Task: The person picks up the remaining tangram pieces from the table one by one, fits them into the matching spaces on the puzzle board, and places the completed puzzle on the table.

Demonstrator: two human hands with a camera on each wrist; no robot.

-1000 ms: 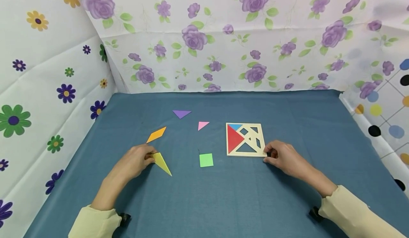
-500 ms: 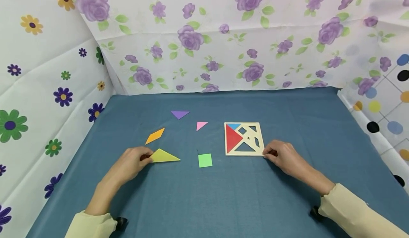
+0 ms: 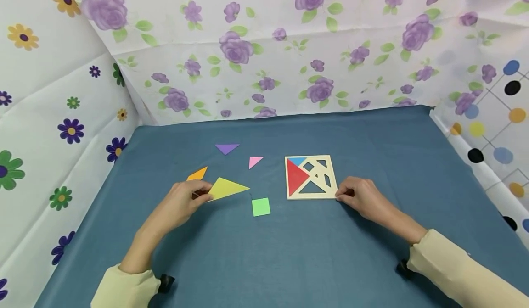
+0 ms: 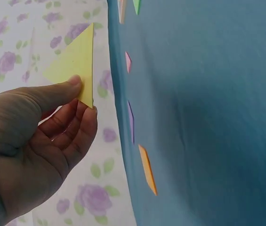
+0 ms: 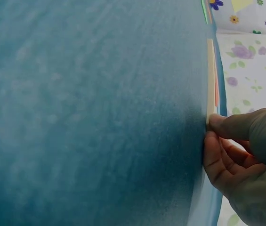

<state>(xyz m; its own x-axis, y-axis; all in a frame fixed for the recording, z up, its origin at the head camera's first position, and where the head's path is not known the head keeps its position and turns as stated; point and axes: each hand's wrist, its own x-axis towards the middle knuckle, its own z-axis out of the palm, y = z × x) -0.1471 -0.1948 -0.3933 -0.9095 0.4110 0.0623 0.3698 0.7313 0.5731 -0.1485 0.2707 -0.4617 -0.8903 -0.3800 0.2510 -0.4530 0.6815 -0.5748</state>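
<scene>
In the head view my left hand (image 3: pixel 177 204) pinches a yellow triangle (image 3: pixel 228 188) by one corner, thumb on its face. The left wrist view shows the triangle (image 4: pixel 78 59) held up off the cloth. A pale wooden tangram tray (image 3: pixel 312 196) lies flat at centre right, with a red triangle (image 3: pixel 295 177) and a blue triangle (image 3: pixel 296 160) set in its left side. Several cut-outs show dark cloth through them. My right hand (image 3: pixel 365 200) grips the tray's near right corner between thumb and fingers; its edge (image 5: pixel 211 80) appears thin in the right wrist view.
Loose on the blue cloth (image 3: pixel 289 253) lie a green square (image 3: pixel 261 207), a pink triangle (image 3: pixel 255 161), a purple triangle (image 3: pixel 227 148) and an orange parallelogram (image 3: pixel 197 174), partly behind the left hand. Flowered sheets (image 3: pixel 198 83) wall the back and left.
My left hand has turned the yellow triangle so its tip points right, and carried it right and away from me. The right hand keeps its grip on the tray's corner.
</scene>
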